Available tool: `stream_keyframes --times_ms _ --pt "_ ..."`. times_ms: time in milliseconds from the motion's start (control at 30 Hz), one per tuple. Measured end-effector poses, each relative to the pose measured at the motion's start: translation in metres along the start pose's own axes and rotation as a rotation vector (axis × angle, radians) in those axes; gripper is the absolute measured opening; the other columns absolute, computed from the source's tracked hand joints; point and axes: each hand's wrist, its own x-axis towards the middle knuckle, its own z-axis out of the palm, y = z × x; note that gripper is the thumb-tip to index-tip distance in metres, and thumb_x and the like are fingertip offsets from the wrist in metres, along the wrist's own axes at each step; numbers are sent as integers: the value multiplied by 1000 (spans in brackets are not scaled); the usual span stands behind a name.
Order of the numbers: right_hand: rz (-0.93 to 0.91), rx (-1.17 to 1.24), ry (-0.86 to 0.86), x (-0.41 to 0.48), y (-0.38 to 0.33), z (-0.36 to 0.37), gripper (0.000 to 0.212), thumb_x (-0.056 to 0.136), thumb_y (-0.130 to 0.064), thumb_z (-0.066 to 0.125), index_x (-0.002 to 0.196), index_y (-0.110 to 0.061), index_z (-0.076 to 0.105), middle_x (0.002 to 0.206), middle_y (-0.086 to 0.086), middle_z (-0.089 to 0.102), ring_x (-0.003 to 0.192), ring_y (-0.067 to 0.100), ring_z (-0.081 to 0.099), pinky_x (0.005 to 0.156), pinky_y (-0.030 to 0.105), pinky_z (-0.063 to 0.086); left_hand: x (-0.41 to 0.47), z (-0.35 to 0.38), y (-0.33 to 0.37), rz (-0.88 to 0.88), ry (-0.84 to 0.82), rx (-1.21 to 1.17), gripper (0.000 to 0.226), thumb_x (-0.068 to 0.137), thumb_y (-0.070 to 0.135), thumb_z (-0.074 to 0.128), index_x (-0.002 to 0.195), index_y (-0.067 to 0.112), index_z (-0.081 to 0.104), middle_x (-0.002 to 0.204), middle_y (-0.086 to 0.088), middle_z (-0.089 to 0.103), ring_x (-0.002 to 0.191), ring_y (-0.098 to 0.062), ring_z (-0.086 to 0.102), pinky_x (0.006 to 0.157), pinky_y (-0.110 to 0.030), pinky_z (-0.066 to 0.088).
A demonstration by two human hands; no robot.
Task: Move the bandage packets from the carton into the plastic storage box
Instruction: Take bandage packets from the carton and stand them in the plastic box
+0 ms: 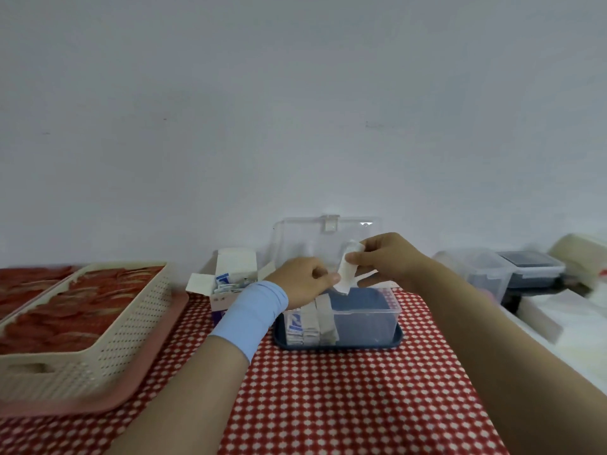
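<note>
A clear plastic storage box point(387, 318) with a blue base stands mid-table, its clear lid point(328, 238) raised behind it. Several bandage packets point(307, 323) stand in a row at its left end. The open white carton point(235, 274) sits to the left with more packets point(230, 282) inside. Above the box, both hands hold a white bandage packet point(348, 270). My right hand point(387, 257) pinches its upper end, and my left hand point(303, 280), with a blue wristband, pinches its lower end.
A cream perforated basket point(108, 326) on a pink tray point(157, 359) fills the left side, with red items in it. Clear and dark lidded boxes point(512, 274) stand at the right. A red checked cloth point(345, 399) covers the table in front.
</note>
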Motion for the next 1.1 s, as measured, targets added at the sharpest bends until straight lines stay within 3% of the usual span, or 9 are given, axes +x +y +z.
stream_keyframes --times_ms 100,167,267,433,633,867,967,1033,1100 --pt "35 -172 32 8 19 2 16 91 -13 71 99 1 71 89 12 76 75 19 76 68 33 63 6 2 -10 21 -58 116 37 93 35 45 93 4 66 97 -14 68 91 -34 63 86 -45 52" --pt "69 -292 30 14 29 9 16 90 -13 72 98 1 72 83 13 75 72 21 75 68 32 63 6 6 -14 57 -135 231 39 87 42 42 85 12 67 95 -5 66 86 -26 61 88 -46 52" --pt "134 -396 32 25 30 17 14 88 -11 73 96 1 72 83 15 75 73 24 75 73 35 63 4 14 -13 56 -266 450 49 79 64 45 101 30 73 110 11 65 100 -16 59 89 -39 48" --pt "236 -656 -156 36 27 36 16 87 -17 73 91 -2 69 83 11 72 68 21 65 76 30 57 6 23 -20 87 -342 531 55 72 64 56 109 26 70 110 7 61 99 -20 58 87 -41 52" --pt "262 -838 -185 44 37 52 36 86 -29 75 110 -5 65 103 9 68 96 22 66 94 33 54 10 29 -26 139 -302 539 27 80 56 56 65 35 51 97 6 58 86 -20 58 74 -35 50" --pt "345 -1020 -239 48 41 61 28 92 -35 68 104 -10 65 113 8 65 104 20 62 101 33 49 13 32 -29 130 -286 512 32 80 57 58 87 27 62 103 6 59 91 -19 59 76 -33 51" --pt "342 -939 -199 44 39 57 32 92 -41 66 99 -10 63 97 7 64 97 21 63 93 32 51 13 34 -29 122 -279 512 42 75 65 58 91 27 69 102 5 62 87 -19 60 69 -31 49" --pt "337 -872 -177 43 37 53 31 95 -40 61 83 -11 58 81 5 59 84 21 61 79 30 50 13 34 -29 124 -278 519 41 74 66 60 90 29 68 100 6 62 85 -18 60 67 -30 47" --pt "392 -798 -181 43 34 52 31 99 -36 54 90 -7 63 76 6 62 69 18 62 62 26 47 13 33 -28 131 -281 520 37 75 64 61 89 31 65 99 5 62 85 -18 60 69 -30 47"
